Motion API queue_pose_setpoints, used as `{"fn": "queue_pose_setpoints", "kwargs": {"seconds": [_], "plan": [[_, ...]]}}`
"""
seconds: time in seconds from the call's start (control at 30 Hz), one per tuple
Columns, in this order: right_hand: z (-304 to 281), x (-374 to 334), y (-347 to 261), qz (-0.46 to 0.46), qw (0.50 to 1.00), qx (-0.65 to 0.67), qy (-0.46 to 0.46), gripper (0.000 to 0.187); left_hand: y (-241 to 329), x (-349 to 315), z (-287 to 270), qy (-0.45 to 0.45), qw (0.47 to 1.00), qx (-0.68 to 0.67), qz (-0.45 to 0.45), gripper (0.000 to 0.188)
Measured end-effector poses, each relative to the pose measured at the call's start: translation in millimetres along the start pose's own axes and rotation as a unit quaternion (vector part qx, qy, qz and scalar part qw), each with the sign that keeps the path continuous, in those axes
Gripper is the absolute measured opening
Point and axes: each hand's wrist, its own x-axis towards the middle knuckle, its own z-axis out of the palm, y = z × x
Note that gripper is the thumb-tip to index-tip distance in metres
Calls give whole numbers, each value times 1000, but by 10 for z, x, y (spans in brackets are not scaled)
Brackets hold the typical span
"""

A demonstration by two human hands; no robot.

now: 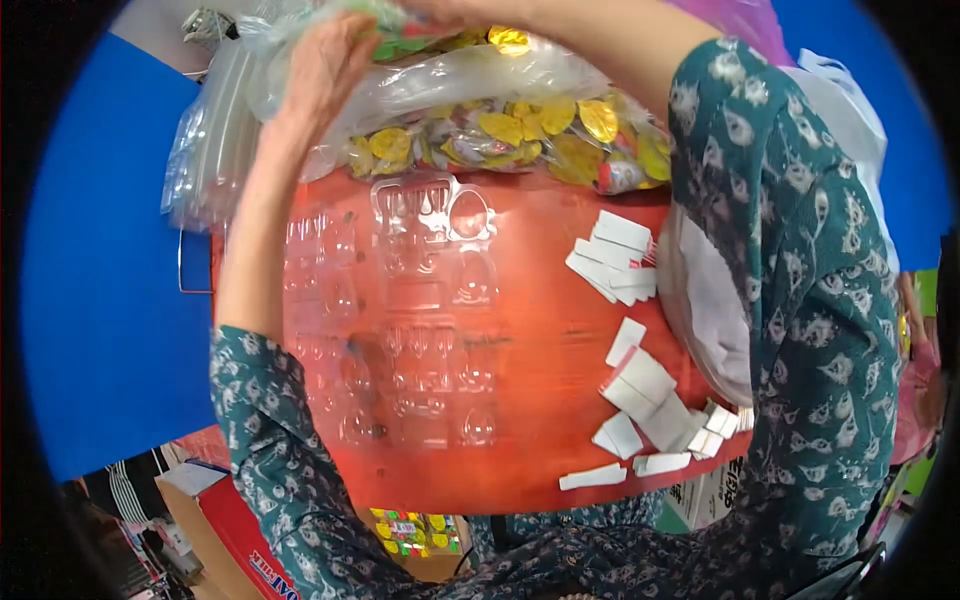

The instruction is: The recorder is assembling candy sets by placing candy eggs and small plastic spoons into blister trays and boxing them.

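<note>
At the far edge of the table, my left hand (328, 68) is closed, its fingers bunched at the crinkled clear plastic bag (300, 18). My right hand (445, 10) reaches across to the same place; the top rim cuts it off and its fingers are hidden. Green and yellow pieces show through the plastic under both hands. Just below lies a long clear bag (470, 140) filled with gold and yellow items. Clear moulded plastic trays (420, 290) with shaped hollows sit in rows on the red table (540, 400), nearer to me.
White cards (615, 255) and small white boxes (715, 430) lie loose along the right side. A white bag (705, 300) bulges beside them, under my right arm. Stacked clear plastic trays (215, 150) stand at the far left. An open cardboard box (215, 510) is below left.
</note>
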Motion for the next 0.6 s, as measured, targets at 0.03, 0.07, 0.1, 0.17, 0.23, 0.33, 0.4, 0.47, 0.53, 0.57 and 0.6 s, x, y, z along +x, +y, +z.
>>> {"fn": "queue_pose_setpoints", "kwargs": {"seconds": [0.03,0.07,0.1,0.17,0.23,0.33,0.4,0.47,0.53,0.57,0.6], "plan": [[-81,129,92,109,994,11,-4,8,-162,146,-37,-54,996,20,-62,35],[-173,221,227,218,976,17,-15,8,-75,386,-147,-79,985,-55,-145,30],[-365,435,143,44,994,33,-93,14,-152,411,-227,-132,957,-96,-239,26],[-270,310,201,29,993,16,-110,14,-399,495,14,15,998,-40,-56,39],[-231,270,284,-2,994,-13,-112,15,-143,703,-194,-45,996,38,-64,60],[5,268,386,-50,990,-56,-123,15,-215,717,-1,-49,998,40,-19,80],[131,248,351,-82,985,-78,-128,15,-171,750,147,-74,992,79,-67,95],[233,251,301,-116,979,-99,-132,16,-222,772,379,-56,982,155,-88,92],[330,284,285,-151,972,-123,-134,16,-531,805,473,-30,987,139,-76,88],[386,273,296,-169,966,-137,-139,16,-610,798,508,1,991,117,-62,84],[439,259,308,-186,960,-151,-144,17,-686,816,541,23,994,79,-67,77]]}}
